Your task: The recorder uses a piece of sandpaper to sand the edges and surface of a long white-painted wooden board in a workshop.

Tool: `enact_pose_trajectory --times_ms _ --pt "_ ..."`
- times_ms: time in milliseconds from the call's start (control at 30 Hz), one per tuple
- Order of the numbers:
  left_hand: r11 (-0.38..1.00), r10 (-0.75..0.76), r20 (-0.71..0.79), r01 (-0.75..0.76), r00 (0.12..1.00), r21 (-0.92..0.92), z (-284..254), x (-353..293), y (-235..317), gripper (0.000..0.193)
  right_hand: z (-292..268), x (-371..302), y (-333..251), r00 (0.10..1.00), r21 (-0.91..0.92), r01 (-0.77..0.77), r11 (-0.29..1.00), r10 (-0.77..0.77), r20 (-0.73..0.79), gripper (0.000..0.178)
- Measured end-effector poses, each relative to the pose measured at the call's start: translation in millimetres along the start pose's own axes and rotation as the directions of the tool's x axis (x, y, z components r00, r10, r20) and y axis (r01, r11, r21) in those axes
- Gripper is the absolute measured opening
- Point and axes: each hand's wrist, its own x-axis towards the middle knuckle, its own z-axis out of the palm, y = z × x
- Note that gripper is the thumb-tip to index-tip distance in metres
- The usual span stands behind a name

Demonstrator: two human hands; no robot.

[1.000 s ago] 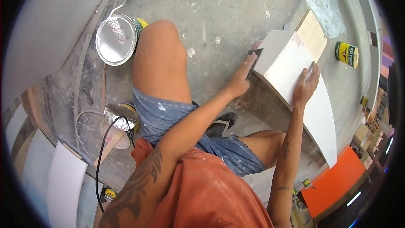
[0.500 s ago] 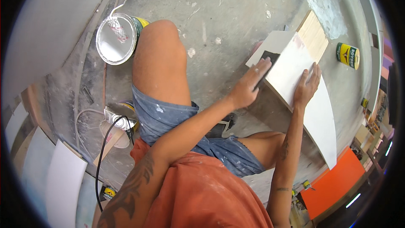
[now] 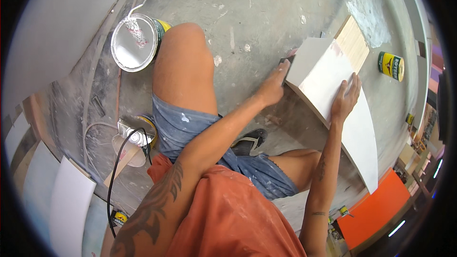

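A white-painted wooden piece [image 3: 354,128] with a curved outer edge and a boxy far end lies to the right, across from my bent leg. Bare wood [image 3: 352,43] shows at its far end. My left hand [image 3: 273,87] is closed on a black sanding pad [image 3: 290,69], held at the left edge of the piece's pale end face [image 3: 307,62]. The pad's underside is hidden. On the white top surface rests my right hand [image 3: 346,99], flat with its fingers stretched out.
A paint can [image 3: 135,43] with a roller [image 3: 137,31] across it stands left of my knee. Nearer lie an open tin [image 3: 138,135] and a black cable [image 3: 114,176]. A small yellow can [image 3: 391,66] sits far right. An orange panel [image 3: 373,207] lies at lower right.
My left hand has slid the sanding pad left and slightly down, from the upper edge of the white piece to the outer side of its end face. My right hand stays put.
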Motion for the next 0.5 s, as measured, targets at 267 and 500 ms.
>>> enact_pose_trajectory --times_ms 267,500 --pt "0.997 0.052 -0.035 -0.054 0.998 -0.058 -7.7 3.0 10.2 0.092 1.0 -0.6 -0.2 1.0 0.01 0.002 1.0 -0.002 -0.021 0.047" --pt "0.973 0.229 0.076 -0.231 0.971 0.017 -2.4 2.0 8.7 0.089 0.0 0.5 -1.2 1.0 0.008 -0.011 1.0 0.011 0.014 0.048"
